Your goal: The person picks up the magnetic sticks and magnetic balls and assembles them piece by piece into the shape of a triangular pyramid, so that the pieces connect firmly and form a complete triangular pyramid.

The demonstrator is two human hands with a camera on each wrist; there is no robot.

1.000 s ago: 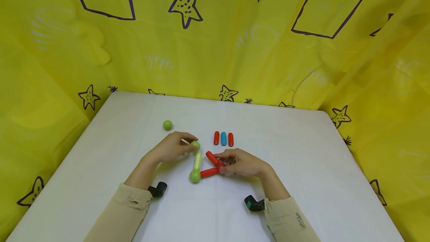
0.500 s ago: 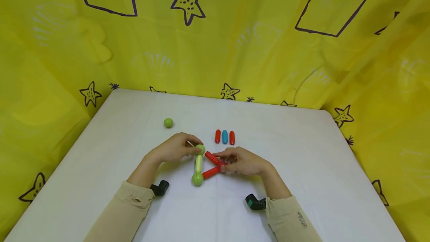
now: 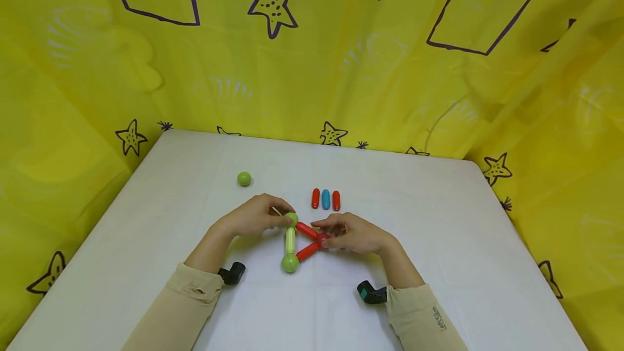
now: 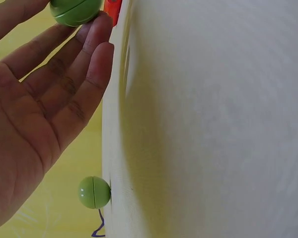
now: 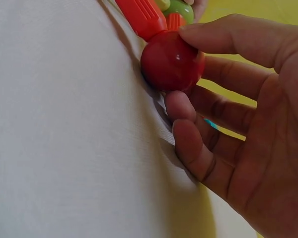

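— What has each hand got?
— My left hand [image 3: 253,215] pinches the top green plastic ball [image 3: 291,219] of the rod triangle on the white desk [image 3: 439,242]; my right hand [image 3: 353,233] grips its round red plastic ball [image 5: 170,60] at the right corner

— Any containers?
— I see none; a loose green ball [image 3: 244,179] lies near my left hand

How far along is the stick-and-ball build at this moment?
Done, it seems: a triangle of the yellow-green stick and two red sticks stands joined by three balls. In hand: the left hand holds the top green ball; the right hand holds the red ball. Left: three loose sticks and a spare green ball lie unused.
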